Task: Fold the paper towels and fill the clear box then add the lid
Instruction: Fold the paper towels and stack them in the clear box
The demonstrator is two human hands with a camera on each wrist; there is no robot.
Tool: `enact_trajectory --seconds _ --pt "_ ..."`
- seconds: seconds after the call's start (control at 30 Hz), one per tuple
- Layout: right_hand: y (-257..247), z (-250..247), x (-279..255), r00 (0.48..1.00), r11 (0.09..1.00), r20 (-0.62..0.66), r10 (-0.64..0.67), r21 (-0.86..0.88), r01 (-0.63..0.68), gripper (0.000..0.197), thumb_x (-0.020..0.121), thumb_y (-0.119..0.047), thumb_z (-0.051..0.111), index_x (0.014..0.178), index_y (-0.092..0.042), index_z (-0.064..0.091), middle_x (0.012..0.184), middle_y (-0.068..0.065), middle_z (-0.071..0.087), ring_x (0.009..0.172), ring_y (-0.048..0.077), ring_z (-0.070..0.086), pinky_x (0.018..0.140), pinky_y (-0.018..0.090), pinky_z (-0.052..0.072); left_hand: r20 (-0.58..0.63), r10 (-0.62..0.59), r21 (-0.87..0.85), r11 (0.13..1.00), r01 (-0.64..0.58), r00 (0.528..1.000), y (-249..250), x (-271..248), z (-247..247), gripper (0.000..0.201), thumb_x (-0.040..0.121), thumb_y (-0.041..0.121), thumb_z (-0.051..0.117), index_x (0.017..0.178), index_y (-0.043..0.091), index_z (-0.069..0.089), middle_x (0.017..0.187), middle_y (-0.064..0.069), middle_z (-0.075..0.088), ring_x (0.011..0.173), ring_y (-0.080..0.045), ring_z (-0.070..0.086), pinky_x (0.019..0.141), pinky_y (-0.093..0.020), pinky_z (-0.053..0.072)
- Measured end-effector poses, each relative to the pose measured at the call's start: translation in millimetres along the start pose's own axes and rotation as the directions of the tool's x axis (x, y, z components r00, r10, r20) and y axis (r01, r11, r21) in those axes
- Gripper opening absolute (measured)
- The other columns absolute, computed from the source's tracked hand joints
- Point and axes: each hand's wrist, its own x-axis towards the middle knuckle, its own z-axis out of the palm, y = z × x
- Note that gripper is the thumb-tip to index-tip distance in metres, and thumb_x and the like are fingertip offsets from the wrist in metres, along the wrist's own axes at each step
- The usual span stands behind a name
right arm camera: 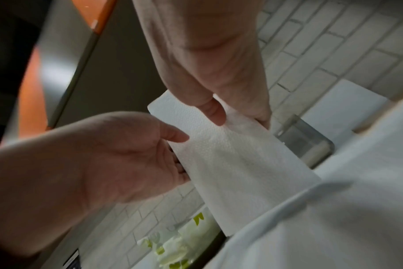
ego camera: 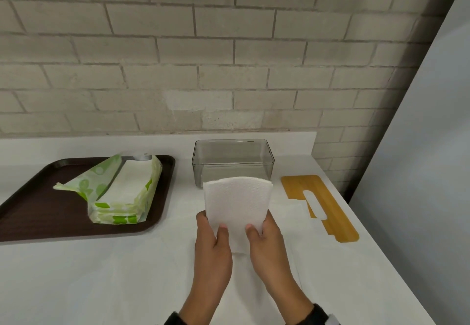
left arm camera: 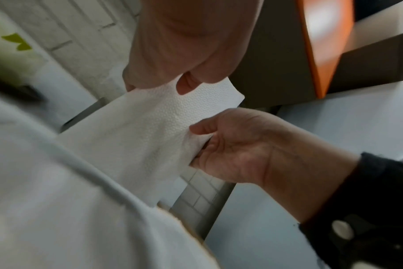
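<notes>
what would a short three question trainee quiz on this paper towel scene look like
1. True or false: the clear plastic box already holds folded towels.
2. Which hands hold the white folded paper towel? A) left hand only B) right hand only C) both
3. Fill in: the green-and-white printed towel pack lies on the dark brown ____.

Key
1. False: it looks empty.
2. C: the left hand and right hand each pinch a lower side of it, thumbs in front.
3. Tray. The slotted wooden lid lies flat on the white counter, right of the box.
</notes>
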Motion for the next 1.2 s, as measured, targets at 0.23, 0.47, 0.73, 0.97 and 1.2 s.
enact_trajectory --seconds 0.23,0.47,0.73,0.97,1.2 --pt "11 -1 1 0.989 0.99 0.099 0.11 -0.101 -0.1 0.035 0.089 -0.002 0.049 0.105 -0.033 0.052 0.1 -0.01 0.063 0.092 0.007 0.061 0.067 0.009 0.045 0.035 -0.081 -0.015 0.997 0.082 0.996 -15 7 -2 0.019 0.098 0.008 0.043 0.11 0.023 0.038 0.095 0.015 0.052 0.081 0.002 0.052 0.053 -0.002 0.042" --pt "-4 -20 7 0.974 0.977 0.211 0.085 -0.21 -0.04 0.032 0.09 -0.007 0.05 0.115 -0.024 0.058 0.104 -0.007 0.065 0.092 0.008 0.061 0.07 0.01 0.047 -0.012 0.0 -0.095 0.995 -0.001 1.0 -1 19 -25 0.033 0.076 0.022 0.075 0.104 0.029 0.059 0.098 0.01 0.068 0.088 -0.007 0.066 0.067 -0.018 0.054" --pt "-4 -56 7 0.889 0.97 0.404 0.216 -0.194 -0.148 0.023 0.075 -0.008 0.075 0.095 -0.019 0.072 0.095 -0.003 0.074 0.089 0.013 0.07 0.087 0.033 0.055 -0.064 -0.063 -0.381 0.924 0.034 0.996 4 37 -61 0.034 0.06 0.017 0.081 0.09 0.019 0.066 0.092 -0.001 0.072 0.088 -0.02 0.066 0.08 -0.036 0.052" --pt "-6 -70 17 0.989 0.92 -0.057 0.136 0.377 -0.105 0.017 0.079 0.003 0.066 0.088 -0.011 0.07 0.084 0.002 0.075 0.081 0.018 0.07 0.076 0.03 0.052 0.022 -0.063 -0.228 0.971 0.066 0.998 -10 31 -72 0.023 0.084 -0.003 0.061 0.091 0.018 0.068 0.083 0.007 0.075 0.082 -0.01 0.068 0.074 -0.021 0.052" --pt "24 -48 12 0.978 0.951 -0.071 0.195 0.258 -0.171 0.02 0.083 0.005 0.054 0.092 -0.01 0.063 0.091 0.008 0.066 0.088 0.022 0.06 0.073 0.026 0.047 -0.017 -0.208 -0.15 0.968 0.204 0.978 -42 27 -53 0.03 0.088 -0.011 0.043 0.083 0.014 0.058 0.089 -0.004 0.061 0.083 -0.019 0.051 0.069 -0.026 0.04"
